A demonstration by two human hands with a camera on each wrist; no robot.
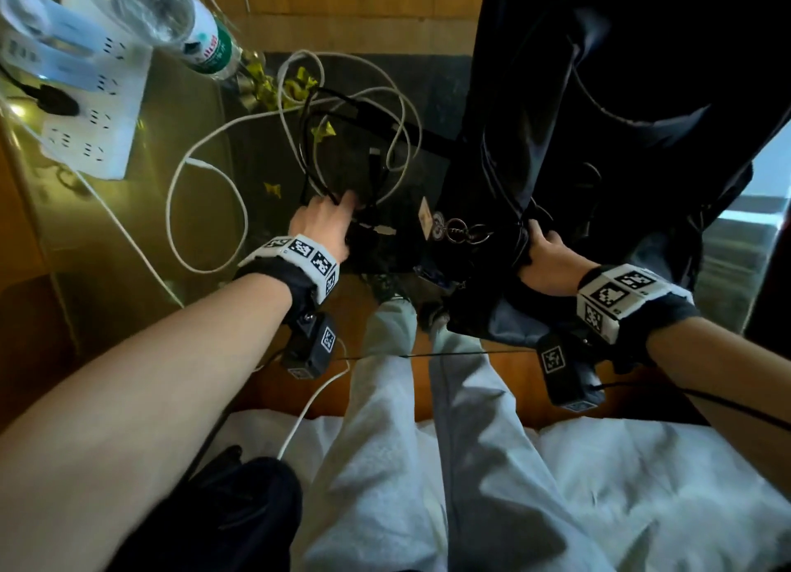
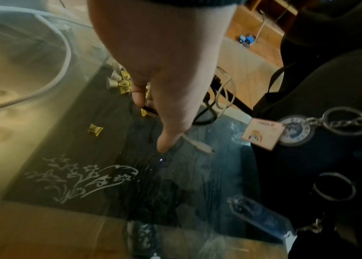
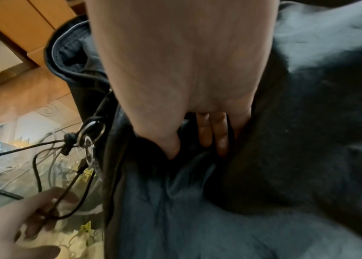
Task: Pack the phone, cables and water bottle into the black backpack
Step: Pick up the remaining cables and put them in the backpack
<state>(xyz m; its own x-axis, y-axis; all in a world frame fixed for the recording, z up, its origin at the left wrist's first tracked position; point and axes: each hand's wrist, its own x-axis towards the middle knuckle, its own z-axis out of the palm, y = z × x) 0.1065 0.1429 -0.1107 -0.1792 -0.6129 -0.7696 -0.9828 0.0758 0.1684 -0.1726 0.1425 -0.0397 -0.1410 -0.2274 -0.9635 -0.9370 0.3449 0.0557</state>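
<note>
The black backpack [image 1: 599,100] stands open at the right of the glass table [image 1: 179,113]. My right hand [image 1: 541,246] grips the rim of its opening, fingers [image 3: 213,133] curled into the fabric. A tangle of cables lies mid-table: black cables [image 1: 304,152] and a long white cable [image 1: 175,194]. My left hand [image 1: 338,205] reaches into the tangle and pinches a black cable [image 3: 36,166] between thumb and fingers [image 2: 140,98]. The water bottle [image 1: 201,36] stands at the far left. I cannot make out a phone.
A white power strip [image 1: 98,113] with a black plug sits on the table's left. Yellow candy wrappers [image 1: 299,83] lie scattered among the cables. Key rings and tags [image 1: 466,231] hang from the backpack's near side. White bedding [image 1: 642,486] and my legs fill the foreground.
</note>
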